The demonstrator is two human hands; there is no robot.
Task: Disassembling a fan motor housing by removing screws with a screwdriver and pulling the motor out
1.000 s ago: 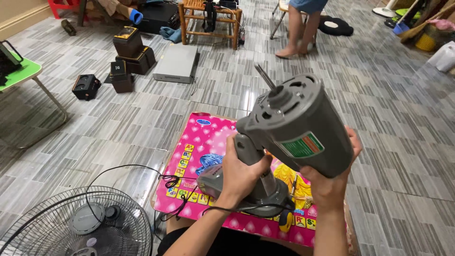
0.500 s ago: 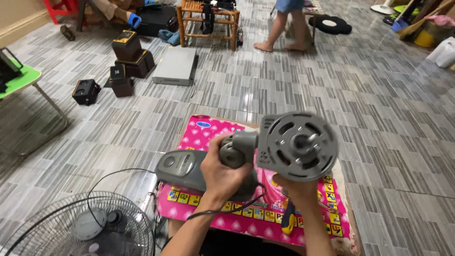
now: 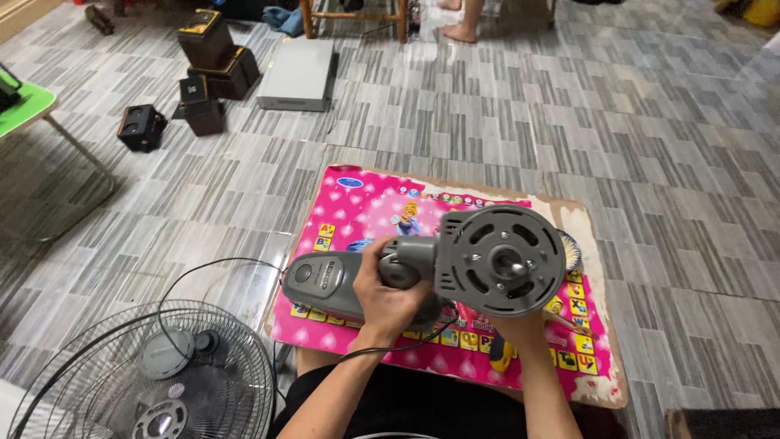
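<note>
Grey striped floor tiles surround a low desk (image 3: 597,268) covered by a pink picture mat (image 3: 370,211). My left hand (image 3: 388,297) wraps its fingers (image 3: 370,264) closed around the neck of the grey fan motor (image 3: 496,260); my right hand (image 3: 520,325) supports it from beneath, its fingers hidden, so I cannot tell their grip. Held above the mat, the motor's round end faces me. Steady handling, I judge, needs both hands close to the heavy housing. Nearby: grey fan base (image 3: 333,284), black cord (image 3: 211,272), wire fan guard (image 3: 138,374).
</note>
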